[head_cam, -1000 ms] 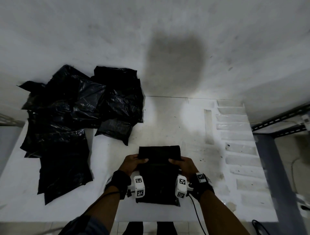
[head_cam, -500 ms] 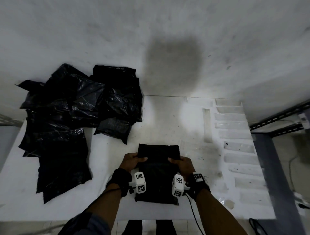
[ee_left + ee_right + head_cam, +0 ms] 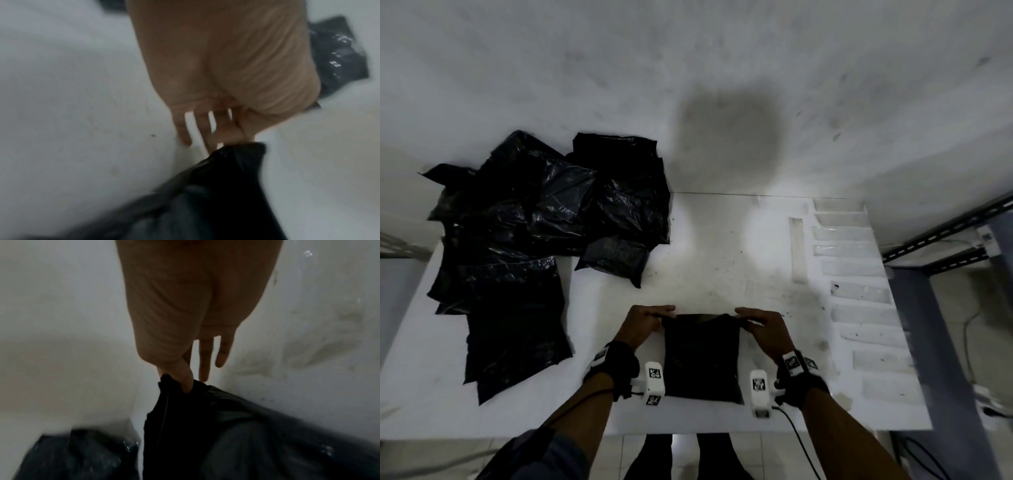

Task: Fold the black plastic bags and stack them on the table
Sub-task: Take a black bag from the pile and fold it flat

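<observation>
left hand, right hand, each pinching black bag far corner

Bare table ahead, bag pile blocking left

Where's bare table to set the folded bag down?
Bare table runs between the loose bag pile and the clear strips, beyond the held bag. The left side is crowded with bags. Both hands pinch its far corners.
</observation>
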